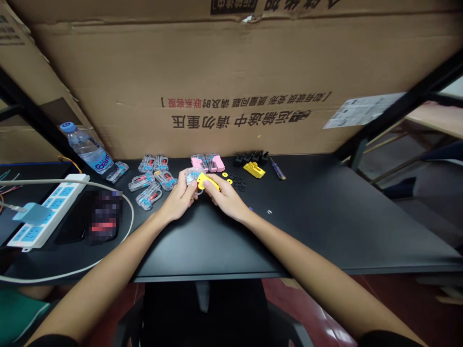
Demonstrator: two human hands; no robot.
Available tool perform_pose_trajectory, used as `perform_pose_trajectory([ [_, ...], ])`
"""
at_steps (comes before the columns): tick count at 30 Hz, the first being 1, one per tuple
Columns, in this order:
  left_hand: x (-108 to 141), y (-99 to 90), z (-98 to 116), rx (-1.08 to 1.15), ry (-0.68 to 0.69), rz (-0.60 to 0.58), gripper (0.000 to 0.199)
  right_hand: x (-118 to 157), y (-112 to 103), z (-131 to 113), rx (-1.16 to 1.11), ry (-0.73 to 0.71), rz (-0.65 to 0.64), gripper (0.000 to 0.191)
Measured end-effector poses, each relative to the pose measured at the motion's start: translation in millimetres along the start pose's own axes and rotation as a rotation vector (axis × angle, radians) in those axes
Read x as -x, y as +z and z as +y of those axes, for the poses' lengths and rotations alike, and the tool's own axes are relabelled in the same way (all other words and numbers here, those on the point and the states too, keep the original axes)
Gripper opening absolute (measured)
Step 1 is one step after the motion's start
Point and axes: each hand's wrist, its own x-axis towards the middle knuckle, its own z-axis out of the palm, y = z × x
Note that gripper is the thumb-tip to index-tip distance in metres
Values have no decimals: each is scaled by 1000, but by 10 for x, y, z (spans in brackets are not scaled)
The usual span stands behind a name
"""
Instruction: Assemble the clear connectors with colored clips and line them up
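Observation:
My left hand is closed on a clear plastic padlock-like case with blue and red parts inside. A yellow plastic piece is pinched in my right hand and pressed against that case; whether they are joined I cannot tell. Fingers hide much of both. Left of my hands lie several similar clear cases. Just beyond them are pink-covered clear cases. Beside my right hand are small yellow rings and black rings. Another yellow piece lies farther right.
Black upright parts and a screwdriver lie along the cardboard wall. At left are a water bottle, a white power strip, a blurred phone-like object and a looping cable. A person's green clothing shows at lower left.

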Motion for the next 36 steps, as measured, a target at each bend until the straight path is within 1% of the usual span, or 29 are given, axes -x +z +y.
perform_pose_trajectory([
  [2, 5, -4, -8, -59, 22, 13, 59, 5, 14, -10, 15, -2, 15, 59],
  [5, 10, -1, -3, -100, 26, 11, 59, 6, 30, -14, -5, 43, -7, 58],
  [9, 10, 12, 25, -26, 1, 0, 60, -1, 40, -4, -71, 91, -10, 61],
  [12, 10, 21, 46, -6, 15, 13, 60, -5, 38, -8, -81, 83, 6, 61],
  [14, 7, 29, 64, 46, -6, 0, 59, -11, 28, -21, -86, 72, 15, 59],
  [19, -31, 40, 113, 244, -67, -57, 54, -44, -11, -64, -297, 123, -55, 49],
  [21, -62, 23, 115, 254, -68, -42, 54, -60, -26, -69, -359, 144, -51, 47],
  [23, -99, -12, 104, 239, -55, 6, 56, -76, -46, -65, -380, 161, 0, 47],
  [26, -149, -82, 82, 213, -19, 101, 57, -104, -94, -52, -371, 173, 87, 47],
  [29, -165, -120, 70, 194, 18, 175, 53, -128, -144, -36, -327, 165, 170, 47],
  [32, -141, -99, 62, 136, 38, 173, 46, -130, -158, -30, -231, 112, 279, 45],
  [33, -130, -87, 62, 98, 42, 158, 44, -126, -155, -33, -190, 98, 274, 45],
  [34, -121, -80, 63, 45, 47, 139, 43, -121, -150, -39, -147, 93, 239, 45],
  [36, -111, -89, 76, -56, 80, 111, 41, -113, -146, -60, -72, 96, 133, 47],
])
